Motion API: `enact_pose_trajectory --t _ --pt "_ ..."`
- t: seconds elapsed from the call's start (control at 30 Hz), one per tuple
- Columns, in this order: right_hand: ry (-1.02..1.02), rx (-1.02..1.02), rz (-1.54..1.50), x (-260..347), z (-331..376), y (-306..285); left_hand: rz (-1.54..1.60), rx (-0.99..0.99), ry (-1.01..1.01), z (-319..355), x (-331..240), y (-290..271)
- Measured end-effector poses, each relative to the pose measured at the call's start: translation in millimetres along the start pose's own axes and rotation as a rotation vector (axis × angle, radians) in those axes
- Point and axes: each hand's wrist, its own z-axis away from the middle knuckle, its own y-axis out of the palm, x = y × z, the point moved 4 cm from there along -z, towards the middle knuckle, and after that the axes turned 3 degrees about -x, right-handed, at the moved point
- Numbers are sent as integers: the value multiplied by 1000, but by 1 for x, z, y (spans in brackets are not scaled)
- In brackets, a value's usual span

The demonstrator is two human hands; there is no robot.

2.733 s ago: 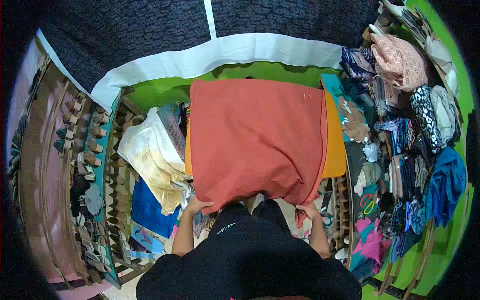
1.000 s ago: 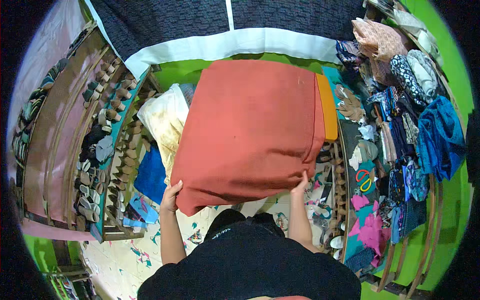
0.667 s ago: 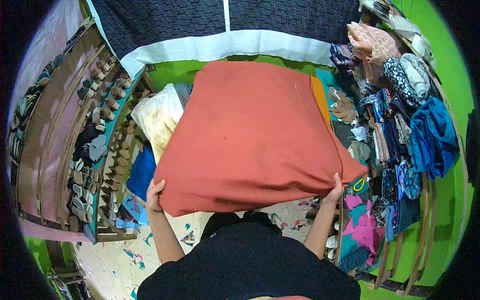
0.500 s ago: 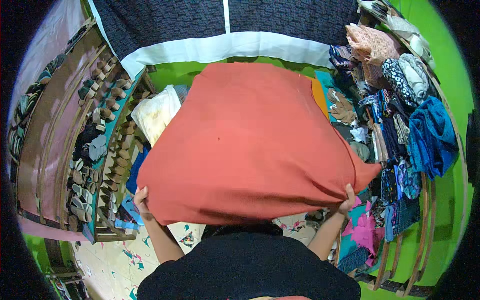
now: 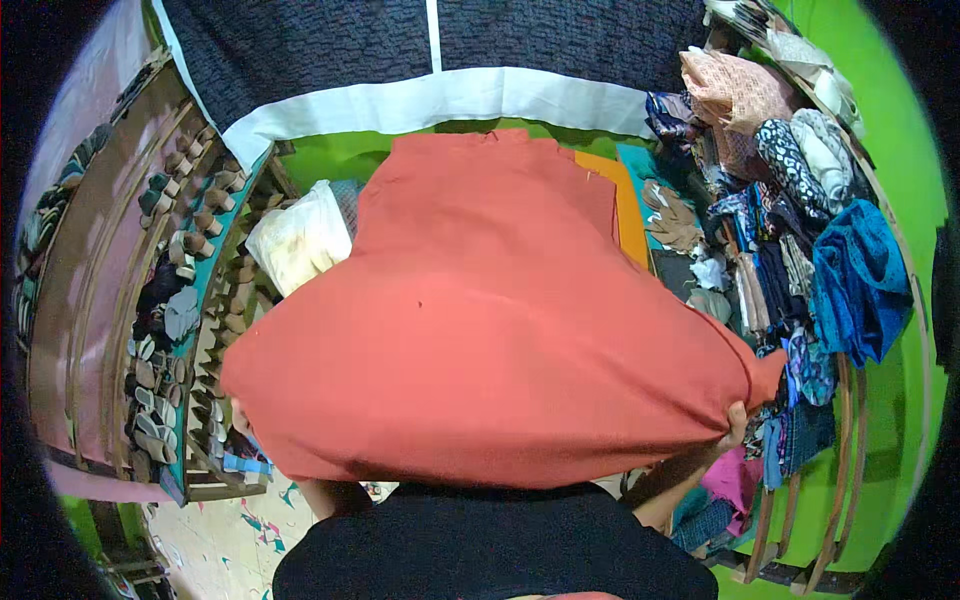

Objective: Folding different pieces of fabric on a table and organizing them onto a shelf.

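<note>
With our right hand [image 5: 735, 425] clenching the red cloth's [image 5: 480, 330] four-o'clock corner and our left hand's grip hidden, we risk it sagging unevenly.

Even, bright indoor light from above me, no glare. Soft shadow under the red cloth [image 5: 490, 330] I hold. Heavy fisheye bending at the rim, black vignette corners. Centre sharp, edges slightly soft.

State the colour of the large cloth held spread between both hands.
Plain rust-orange cloth, clearest in the head view.
</note>
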Motion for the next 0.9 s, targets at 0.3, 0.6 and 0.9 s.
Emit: enact_pose_trajectory --t 0.3,0.6,0.9 --pt "53 83 99 -131 -213 161 128 171 -9 -280 30 26" --pt "319 211 498 -355 -356 347 276 89 -425 -552 178 44" --pt "-37 544 1413 -431 -189 254 -1367 259 -217 -440 285 -38"
